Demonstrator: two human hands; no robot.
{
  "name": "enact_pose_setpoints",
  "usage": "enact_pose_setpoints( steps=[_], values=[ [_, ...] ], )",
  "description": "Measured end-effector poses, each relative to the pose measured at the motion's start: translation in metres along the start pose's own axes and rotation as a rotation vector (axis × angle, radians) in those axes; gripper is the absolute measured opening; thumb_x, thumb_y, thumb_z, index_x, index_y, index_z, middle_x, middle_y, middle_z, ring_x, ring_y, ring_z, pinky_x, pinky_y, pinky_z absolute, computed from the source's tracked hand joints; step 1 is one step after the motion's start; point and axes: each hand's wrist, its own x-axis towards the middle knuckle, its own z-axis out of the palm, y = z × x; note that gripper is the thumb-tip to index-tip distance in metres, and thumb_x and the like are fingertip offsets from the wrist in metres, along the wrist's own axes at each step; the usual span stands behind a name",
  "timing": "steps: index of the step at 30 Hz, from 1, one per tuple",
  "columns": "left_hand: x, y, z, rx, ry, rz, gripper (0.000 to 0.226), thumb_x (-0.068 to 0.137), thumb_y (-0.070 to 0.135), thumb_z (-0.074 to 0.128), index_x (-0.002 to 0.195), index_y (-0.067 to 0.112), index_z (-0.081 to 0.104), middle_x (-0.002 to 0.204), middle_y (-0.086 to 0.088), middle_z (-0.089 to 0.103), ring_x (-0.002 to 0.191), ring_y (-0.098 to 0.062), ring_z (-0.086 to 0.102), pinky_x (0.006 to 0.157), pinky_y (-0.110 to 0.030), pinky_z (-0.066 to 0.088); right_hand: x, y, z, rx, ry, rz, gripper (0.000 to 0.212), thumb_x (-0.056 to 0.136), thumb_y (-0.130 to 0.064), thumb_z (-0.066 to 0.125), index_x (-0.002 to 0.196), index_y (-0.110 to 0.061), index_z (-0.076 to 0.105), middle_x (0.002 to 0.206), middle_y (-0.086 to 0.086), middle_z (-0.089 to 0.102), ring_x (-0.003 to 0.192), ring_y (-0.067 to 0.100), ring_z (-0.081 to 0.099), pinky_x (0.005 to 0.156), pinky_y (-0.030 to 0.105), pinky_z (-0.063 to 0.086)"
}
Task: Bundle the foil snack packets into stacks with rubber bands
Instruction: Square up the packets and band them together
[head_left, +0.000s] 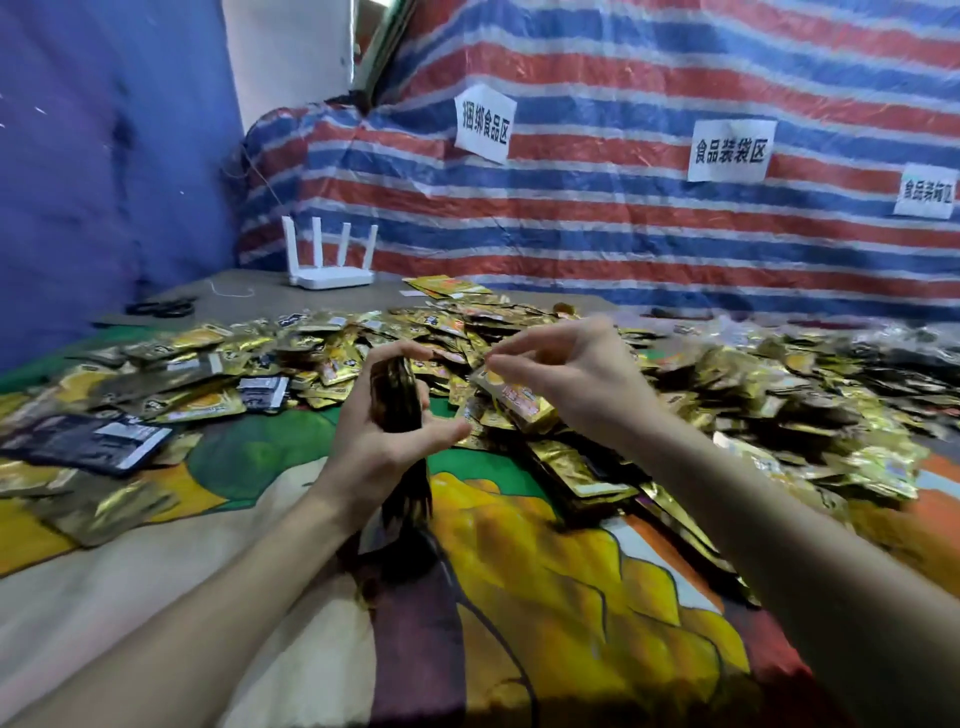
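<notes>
My left hand (374, 431) grips the stack of foil packets (397, 389) edge-up round its middle, above the table (519, 597), and since they look light, slick and apt to fan apart, I squeeze the flat faces, while my right hand (571, 384) pinches what seems one more packet (519, 400) by its stiff top seam.

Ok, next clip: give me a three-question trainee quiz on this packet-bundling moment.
1. True or false: the left hand grips a stack of packets.
2. The white device behind the packets is a: A) router B) kettle C) fan
3. Fill in: the right hand pinches a single ____.
Key: 1 true; 2 A; 3 packet.
</notes>
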Motion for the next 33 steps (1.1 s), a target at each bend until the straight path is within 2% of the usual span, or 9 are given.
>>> enact_pose_setpoints(
  steps=[3,8,14,16,20,22,27,31,33],
  values=[
    [0.002,0.001,-0.005,0.03,0.019,0.026,0.053,0.068,0.002,0.076,0.113,0.019,0.054,0.073,-0.02,0.045,0.064,-0.023,0.046,0.06,-0.032,0.042,0.014,0.002,0.05,0.152,-0.095,0.006,0.007,0.089,-0.013,0.076,0.092,-0.008,0.08,0.054,-0.015,0.064,0.049,-0.005,0.052,0.05,0.008,0.036],
    [0.003,-0.004,-0.02,0.053,0.136,-0.004,0.05,0.068,-0.007,0.056,0.111,0.019,0.053,0.063,0.003,0.047,0.056,-0.012,0.044,0.052,-0.023,0.039,0.019,0.019,0.087,0.406,-0.142,0.118,0.01,0.086,-0.022,0.078,0.086,-0.012,0.08,0.061,-0.007,0.065,0.058,0.004,0.053,0.055,0.016,0.041],
    [0.005,-0.008,-0.025,0.117,0.108,-0.049,0.053,0.068,-0.004,0.053,0.115,0.022,0.056,0.081,-0.01,0.048,0.065,-0.019,0.049,0.059,-0.03,0.047,0.012,0.04,0.093,0.456,-0.195,0.107,0.014,0.08,-0.03,0.076,0.078,-0.017,0.078,0.064,-0.003,0.068,0.06,0.006,0.06,0.059,0.017,0.049],
    [0.007,-0.009,-0.025,0.11,0.104,-0.076,0.055,0.067,-0.005,0.052,0.114,0.024,0.056,0.087,-0.013,0.05,0.066,-0.02,0.054,0.061,-0.032,0.052,0.01,0.042,0.088,0.43,-0.25,0.11,0.012,0.083,-0.023,0.076,0.082,-0.011,0.077,0.068,-0.001,0.07,0.064,0.008,0.062,0.062,0.019,0.052],
    [0.006,-0.01,-0.028,0.166,0.049,-0.062,0.061,0.065,-0.01,0.054,0.117,0.021,0.055,0.087,-0.014,0.05,0.069,-0.02,0.056,0.079,-0.031,0.052,0.005,0.042,0.091,0.369,-0.383,0.147,0.007,0.089,-0.005,0.073,0.083,-0.001,0.072,0.079,0.009,0.065,0.077,0.015,0.06,0.076,0.03,0.049],
    [0.006,-0.01,-0.027,0.156,0.035,-0.068,0.06,0.065,-0.011,0.054,0.118,0.018,0.055,0.086,-0.014,0.049,0.068,-0.02,0.054,0.074,-0.032,0.051,0.004,0.04,0.092,0.415,-0.361,0.187,0.008,0.089,-0.003,0.072,0.08,-0.004,0.071,0.079,0.009,0.065,0.079,0.015,0.059,0.078,0.03,0.048],
    [0.008,-0.009,-0.026,-0.038,0.104,-0.172,0.059,0.063,-0.008,0.056,0.113,0.021,0.061,0.085,-0.015,0.049,0.075,-0.031,0.048,0.067,-0.052,0.048,0.001,0.036,0.096,0.773,-0.307,0.379,0.014,0.086,0.002,0.07,0.074,-0.004,0.072,0.071,0.011,0.062,0.063,0.016,0.058,0.061,0.022,0.051],
    [0.01,-0.009,-0.029,-0.12,0.14,-0.232,0.065,0.059,-0.008,0.058,0.116,0.022,0.061,0.083,-0.01,0.055,0.068,-0.023,0.061,0.064,-0.036,0.053,0.002,0.039,0.097,0.766,-0.136,0.435,0.004,0.086,-0.006,0.074,0.084,-0.004,0.077,0.076,0.01,0.069,0.064,0.013,0.059,0.057,0.02,0.05],
    [0.008,-0.009,-0.028,-0.022,0.124,-0.183,0.065,0.061,-0.008,0.06,0.116,0.027,0.06,0.088,-0.012,0.054,0.071,-0.025,0.063,0.067,-0.04,0.055,0.001,0.039,0.098,0.748,-0.165,0.461,0.003,0.084,-0.007,0.075,0.084,-0.006,0.077,0.08,0.013,0.069,0.068,0.016,0.06,0.058,0.021,0.051]
  ],
)
